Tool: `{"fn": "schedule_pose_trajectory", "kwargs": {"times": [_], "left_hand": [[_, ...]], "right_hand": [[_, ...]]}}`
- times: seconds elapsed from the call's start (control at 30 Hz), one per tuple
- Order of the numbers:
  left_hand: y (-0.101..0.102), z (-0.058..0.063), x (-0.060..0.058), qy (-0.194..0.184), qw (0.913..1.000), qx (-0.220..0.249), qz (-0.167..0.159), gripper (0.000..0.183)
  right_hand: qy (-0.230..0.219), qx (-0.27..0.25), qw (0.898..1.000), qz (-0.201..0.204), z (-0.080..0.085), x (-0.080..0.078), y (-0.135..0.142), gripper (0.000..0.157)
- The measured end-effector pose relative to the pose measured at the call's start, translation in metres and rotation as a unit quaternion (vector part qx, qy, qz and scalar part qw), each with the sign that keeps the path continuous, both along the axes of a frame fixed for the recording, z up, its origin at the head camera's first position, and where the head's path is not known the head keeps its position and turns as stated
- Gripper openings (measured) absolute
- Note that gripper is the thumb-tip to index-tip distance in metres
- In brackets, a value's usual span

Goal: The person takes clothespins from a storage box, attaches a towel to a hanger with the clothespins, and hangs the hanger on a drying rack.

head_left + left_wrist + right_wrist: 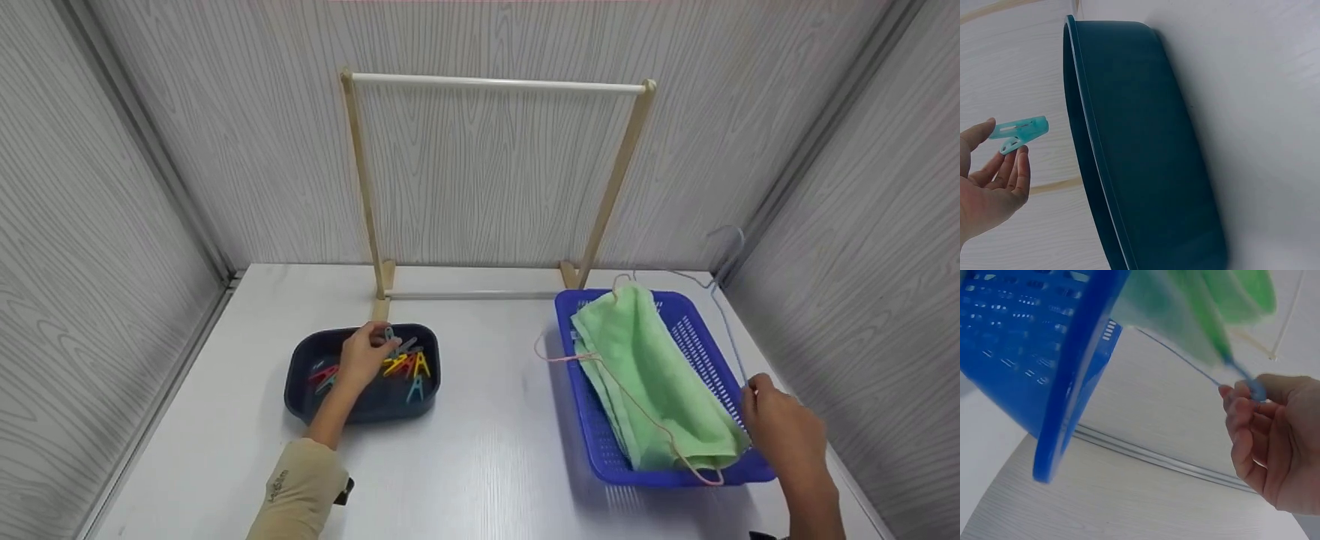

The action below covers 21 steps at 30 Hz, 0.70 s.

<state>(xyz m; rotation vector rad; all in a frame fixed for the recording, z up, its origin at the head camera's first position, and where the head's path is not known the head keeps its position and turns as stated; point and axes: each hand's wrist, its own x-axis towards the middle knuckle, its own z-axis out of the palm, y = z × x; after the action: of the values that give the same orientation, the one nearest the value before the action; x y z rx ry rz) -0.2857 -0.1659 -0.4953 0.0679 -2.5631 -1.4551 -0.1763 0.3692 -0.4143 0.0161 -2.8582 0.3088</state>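
Note:
A small teal clothespin [1023,131] is pinched between the thumb and fingers of my left hand [362,358], above the dark tub [360,411]. Inside that tub lie several red, yellow and teal clothespins [409,365]. My right hand [786,424] grips one end of a light blue wire hanger [713,285] at the right side of the blue basket [583,427]. The hanger's hook points up and back. A folded green cloth [651,367] lies in the basket beside my right hand, with a thin pink hanger [559,360] across it.
Behind the tub and basket stands a wooden rack [630,142] with a white top bar [495,82]. Grey wood-grain panels [862,225] enclose the white table [487,435] at the back and both sides.

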Motion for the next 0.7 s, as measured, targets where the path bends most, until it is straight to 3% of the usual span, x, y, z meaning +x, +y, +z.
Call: {"fn": "schedule_pose_trajectory", "kwargs": {"times": [0.1, 0.2, 0.43, 0.57, 0.7], "left_hand": [[0.001, 0.002, 0.001, -0.002, 1.0, 0.002, 0.0, 0.035], [0.002, 0.003, 0.001, -0.008, 0.9999, 0.005, -0.001, 0.034], [0.003, 0.002, 0.001, -0.01, 0.9999, 0.004, -0.003, 0.036], [0.0, 0.002, 0.002, -0.003, 1.0, 0.003, -0.007, 0.037], [-0.001, 0.001, 0.002, -0.003, 1.0, 0.002, -0.006, 0.036]], "right_hand": [[0.065, -0.008, 0.998, -0.015, 0.0, -0.004, -0.005, 0.016], [0.086, -0.014, 0.996, -0.018, -0.002, -0.007, -0.006, 0.015], [-0.011, -0.026, 0.999, -0.033, -0.011, -0.009, 0.021, 0.02], [-0.033, -0.031, 0.998, -0.037, -0.018, -0.011, 0.037, 0.019], [-0.05, -0.041, 0.998, 0.01, -0.02, -0.012, 0.034, 0.017]]}}
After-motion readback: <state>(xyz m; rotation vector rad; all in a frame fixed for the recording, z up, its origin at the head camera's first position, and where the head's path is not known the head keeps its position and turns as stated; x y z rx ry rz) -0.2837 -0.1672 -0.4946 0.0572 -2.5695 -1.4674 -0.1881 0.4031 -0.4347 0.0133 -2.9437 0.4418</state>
